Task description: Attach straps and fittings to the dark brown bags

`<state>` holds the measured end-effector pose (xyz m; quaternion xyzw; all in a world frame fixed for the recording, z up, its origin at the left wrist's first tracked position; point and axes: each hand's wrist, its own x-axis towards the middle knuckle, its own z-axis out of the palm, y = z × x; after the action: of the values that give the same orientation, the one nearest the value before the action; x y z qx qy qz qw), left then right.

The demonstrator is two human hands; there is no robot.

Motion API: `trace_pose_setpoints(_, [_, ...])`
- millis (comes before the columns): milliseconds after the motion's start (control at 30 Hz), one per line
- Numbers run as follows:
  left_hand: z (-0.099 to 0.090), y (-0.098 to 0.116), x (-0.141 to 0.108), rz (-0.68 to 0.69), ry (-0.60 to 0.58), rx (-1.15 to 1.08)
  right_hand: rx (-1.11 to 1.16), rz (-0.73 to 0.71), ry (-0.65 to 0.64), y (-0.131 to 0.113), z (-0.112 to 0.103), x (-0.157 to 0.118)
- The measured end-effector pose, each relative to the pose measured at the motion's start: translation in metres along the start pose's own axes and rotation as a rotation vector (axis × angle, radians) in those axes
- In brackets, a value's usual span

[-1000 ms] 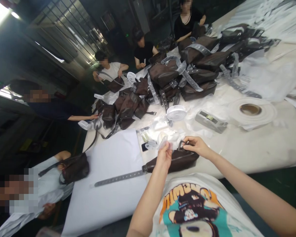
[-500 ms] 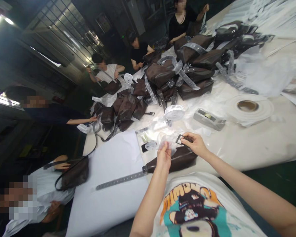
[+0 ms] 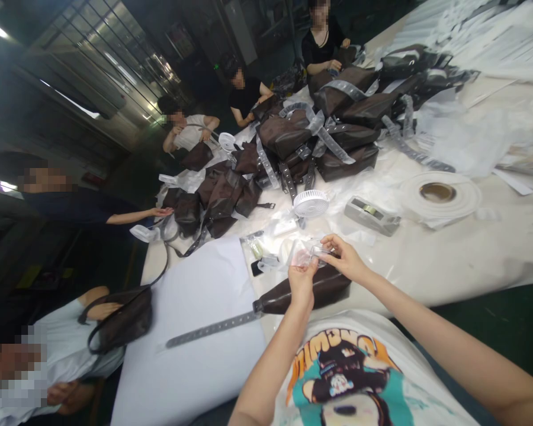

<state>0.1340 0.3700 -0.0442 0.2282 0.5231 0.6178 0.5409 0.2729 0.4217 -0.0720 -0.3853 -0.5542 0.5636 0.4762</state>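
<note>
My left hand (image 3: 302, 275) and my right hand (image 3: 342, 257) meet above the table, both pinching a small clear plastic bag (image 3: 304, 255). A dark metal strap buckle (image 3: 320, 251) seems to sit in or against the plastic, though the glare makes that hard to tell. Just below my hands lies a dark brown bag (image 3: 308, 293), not held by either hand. Its grey perforated strap (image 3: 213, 329) stretches left across a white sheet (image 3: 186, 331).
Several brown bags (image 3: 284, 136) with grey straps are heaped across the white-covered table (image 3: 462, 254). A small white fan (image 3: 311, 203), a tape dispenser (image 3: 372, 215) and a roll of white film (image 3: 439, 195) stand beyond my hands. Several co-workers (image 3: 190, 133) sit around the table.
My hands have come closer together, and the buckle, earlier held apart in my right hand, is now at the clear plastic in my left hand.
</note>
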Motion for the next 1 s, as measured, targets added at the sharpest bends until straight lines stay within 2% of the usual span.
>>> trace_pose_setpoints(133, [0.000, 0.000, 0.005, 0.022, 0.008, -0.035, 0.125, 0.042, -0.205, -0.001, -0.026, -0.003])
trace_pose_setpoints(233, [-0.003, -0.001, 0.008, 0.015, -0.014, -0.035, 0.046, 0.114, -0.248, 0.012, -0.038, -0.008])
trace_pose_setpoints(367, [-0.008, -0.007, 0.009, -0.015, -0.055, -0.013, 0.028, 0.173, -0.125, 0.028, -0.035, -0.014])
trace_pose_setpoints(500, [-0.012, -0.008, 0.011, -0.027, -0.082, 0.021, 0.029, 0.163, -0.016, 0.029, -0.023, -0.016])
trace_pose_setpoints(667, [-0.011, -0.008, 0.013, -0.003, -0.035, 0.107, -0.025, 0.155, 0.019, 0.030, -0.015, -0.015])
trace_pose_setpoints(800, [-0.008, -0.023, 0.009, -0.052, -0.080, 0.184, 0.034, 0.204, 0.116, 0.034, -0.013, -0.015])
trace_pose_setpoints(1000, [-0.006, -0.048, 0.012, -0.038, -0.092, 0.236, 0.223, 0.078, 0.049, 0.039, -0.012, -0.017])
